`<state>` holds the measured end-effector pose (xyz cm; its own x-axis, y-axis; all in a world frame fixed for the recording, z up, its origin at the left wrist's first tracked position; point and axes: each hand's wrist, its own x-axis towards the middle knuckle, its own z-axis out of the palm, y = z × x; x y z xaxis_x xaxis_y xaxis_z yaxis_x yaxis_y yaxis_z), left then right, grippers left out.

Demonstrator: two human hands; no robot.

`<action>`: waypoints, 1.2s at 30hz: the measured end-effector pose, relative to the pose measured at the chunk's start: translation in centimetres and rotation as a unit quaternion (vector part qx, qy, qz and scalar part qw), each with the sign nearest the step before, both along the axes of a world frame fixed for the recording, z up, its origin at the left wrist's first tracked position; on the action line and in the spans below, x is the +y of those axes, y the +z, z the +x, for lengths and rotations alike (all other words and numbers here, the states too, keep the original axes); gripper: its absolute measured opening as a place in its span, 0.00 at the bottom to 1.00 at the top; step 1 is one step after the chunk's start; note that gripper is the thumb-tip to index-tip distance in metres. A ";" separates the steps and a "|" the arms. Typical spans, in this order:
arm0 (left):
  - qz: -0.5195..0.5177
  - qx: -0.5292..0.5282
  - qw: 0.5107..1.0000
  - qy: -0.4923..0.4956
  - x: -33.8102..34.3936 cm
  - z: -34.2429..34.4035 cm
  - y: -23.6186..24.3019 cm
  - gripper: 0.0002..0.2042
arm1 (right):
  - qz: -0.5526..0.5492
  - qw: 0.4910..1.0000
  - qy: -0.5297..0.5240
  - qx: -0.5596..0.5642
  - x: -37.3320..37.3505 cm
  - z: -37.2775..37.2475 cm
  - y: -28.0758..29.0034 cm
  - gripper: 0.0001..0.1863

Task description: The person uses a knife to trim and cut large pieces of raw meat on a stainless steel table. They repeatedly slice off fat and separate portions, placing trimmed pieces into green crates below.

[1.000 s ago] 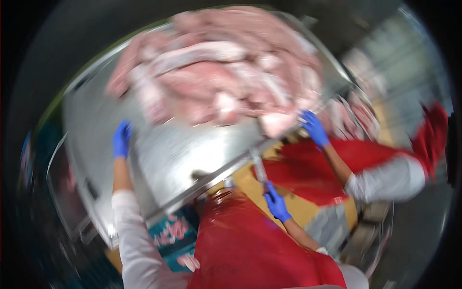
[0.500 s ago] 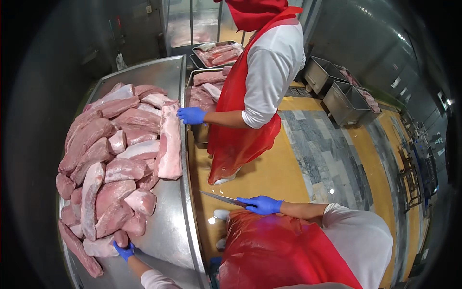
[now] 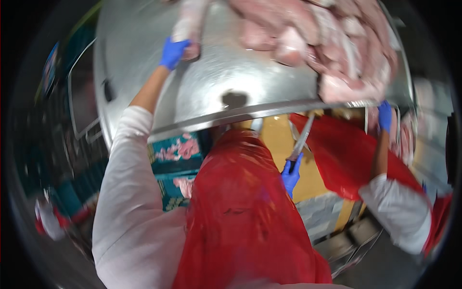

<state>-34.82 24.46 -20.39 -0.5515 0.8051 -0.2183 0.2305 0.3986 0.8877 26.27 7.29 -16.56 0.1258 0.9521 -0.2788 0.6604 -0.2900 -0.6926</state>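
My left hand [image 3: 173,53], in a blue glove, is closed round the near end of a long pale pork loin [image 3: 190,24] on the steel table [image 3: 226,62]. The loin's far end runs out at the top of the view. Low at my right side, past the table's near edge, my gloved right hand [image 3: 291,179] grips a knife [image 3: 303,135] by its dark handle. The blade points up toward the table edge and touches no meat. A pile of pork pieces [image 3: 308,29] lies apart from the held loin, to its right.
At right, a co-worker in a red apron [image 3: 341,159] has a blue-gloved hand [image 3: 384,115] by a large pale piece at the table edge. Teal crates [image 3: 168,166] with meat scraps stand below the table at left. Tubs of meat [image 3: 406,139] are at far right.
The view has swung left. My left hand has shifted its loin away from the pile, along the bare steel. My right hand still holds the knife beside my apron.
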 end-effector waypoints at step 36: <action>-0.134 0.232 0.849 -0.456 3.6 24.0 4.4 0.29 | -0.170 0.969 0.115 0.135 8.7 -5.8 9.0 0.34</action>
<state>-10.82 28.07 -15.96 0.1977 0.8987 -0.3915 0.8518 0.0402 0.5224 20.50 15.94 -7.56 -0.2003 0.7935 -0.5746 0.5430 -0.3983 -0.7392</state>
